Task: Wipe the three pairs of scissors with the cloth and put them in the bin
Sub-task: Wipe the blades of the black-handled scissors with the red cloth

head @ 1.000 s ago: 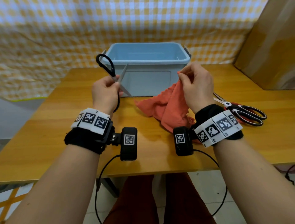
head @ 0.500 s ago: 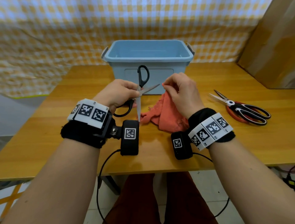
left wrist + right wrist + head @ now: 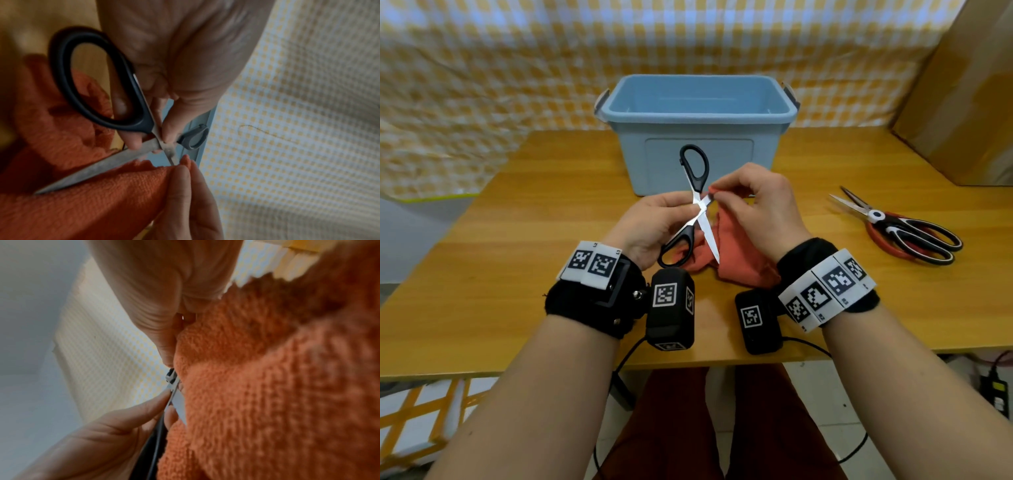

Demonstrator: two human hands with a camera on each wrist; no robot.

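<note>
My left hand [image 3: 654, 222] pinches the black-handled scissors [image 3: 697, 178] at their pivot, blades spread open, one handle loop up before the bin, one blade pointing down toward me. In the left wrist view the scissors [image 3: 98, 91] cross over the cloth [image 3: 86, 211]. My right hand [image 3: 760, 202] pinches an edge of the orange cloth [image 3: 736, 253] against the short upper blade near the pivot; the rest of the cloth drapes to the table. The right wrist view shows cloth [image 3: 277, 386] beside the blade [image 3: 176, 399]. The blue bin [image 3: 698, 113] stands behind, nothing visible inside.
Two more pairs of scissors, red-handled and black-and-white-handled [image 3: 907, 233], lie stacked on the wooden table [image 3: 517, 257] at the right. A brown cardboard box [image 3: 969, 102] stands at the far right. A checked yellow curtain hangs behind the bin.
The left hand brought the black scissors from the left of the bin to the middle and turned them handle-up. The right hand moved the cloth edge onto the blade near the pivot.
</note>
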